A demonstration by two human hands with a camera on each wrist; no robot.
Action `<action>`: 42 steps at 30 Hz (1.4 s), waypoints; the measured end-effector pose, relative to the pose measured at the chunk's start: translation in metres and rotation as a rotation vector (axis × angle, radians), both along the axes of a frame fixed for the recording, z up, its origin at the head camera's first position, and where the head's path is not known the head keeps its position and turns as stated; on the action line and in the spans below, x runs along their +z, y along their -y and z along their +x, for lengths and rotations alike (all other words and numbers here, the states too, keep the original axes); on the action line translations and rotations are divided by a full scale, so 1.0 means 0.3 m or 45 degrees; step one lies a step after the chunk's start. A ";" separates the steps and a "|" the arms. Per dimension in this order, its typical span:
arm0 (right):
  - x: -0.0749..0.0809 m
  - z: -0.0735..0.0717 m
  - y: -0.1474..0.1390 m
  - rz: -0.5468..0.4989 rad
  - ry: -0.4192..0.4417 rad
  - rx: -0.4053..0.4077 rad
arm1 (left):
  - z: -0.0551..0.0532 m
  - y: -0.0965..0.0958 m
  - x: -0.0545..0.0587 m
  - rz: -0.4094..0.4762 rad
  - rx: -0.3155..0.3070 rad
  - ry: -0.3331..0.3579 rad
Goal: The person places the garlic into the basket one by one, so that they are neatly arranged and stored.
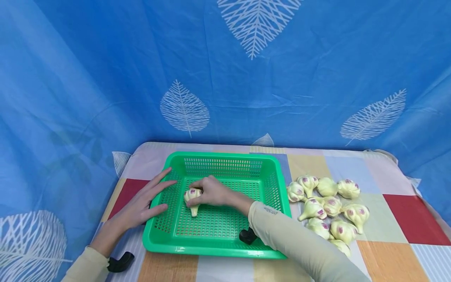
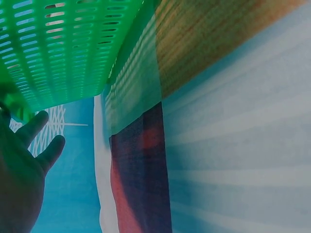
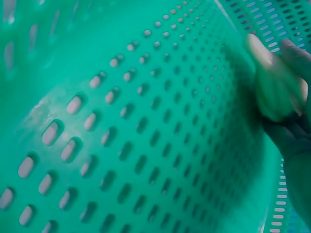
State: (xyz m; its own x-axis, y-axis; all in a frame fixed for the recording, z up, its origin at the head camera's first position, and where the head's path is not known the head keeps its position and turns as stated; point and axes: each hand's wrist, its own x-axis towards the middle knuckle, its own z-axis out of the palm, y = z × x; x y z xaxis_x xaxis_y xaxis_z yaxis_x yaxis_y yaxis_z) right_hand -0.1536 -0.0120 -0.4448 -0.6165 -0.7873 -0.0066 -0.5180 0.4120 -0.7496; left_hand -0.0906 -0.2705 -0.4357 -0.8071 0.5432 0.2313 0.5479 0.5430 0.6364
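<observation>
Garlic bulb [image 1: 192, 196], just one, sits inside the single green basket [image 1: 197, 250], its neck toward the near side, pinched between the thumb and fingers of the right hand [image 1: 214, 192]. The left hand [image 1: 143, 203], fingers spread, lies over the basket's left rim; whether it touches is hard to tell. Right of the basket, ten visible loose bulbs [image 1: 332, 206] cluster on one patchwork cloth [image 1: 387, 260], before a leaf-patterned blue curtain [image 1: 282, 94].

Garlic bulb [image 1: 191, 197] (purple-streaked) inside green basket [image 1: 211, 250]
</observation>
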 end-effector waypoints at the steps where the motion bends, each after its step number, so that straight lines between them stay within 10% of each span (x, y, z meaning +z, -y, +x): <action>1: -0.004 -0.001 0.005 0.003 -0.017 -0.013 | 0.000 0.000 0.000 0.009 0.001 0.001; 17: -0.054 -0.049 0.075 -0.109 -0.140 -0.230 | 0.001 -0.009 0.004 0.038 -0.003 0.019; 42: 0.009 -0.055 0.059 0.095 -0.286 -0.158 | 0.013 -0.011 -0.019 0.026 0.004 -0.002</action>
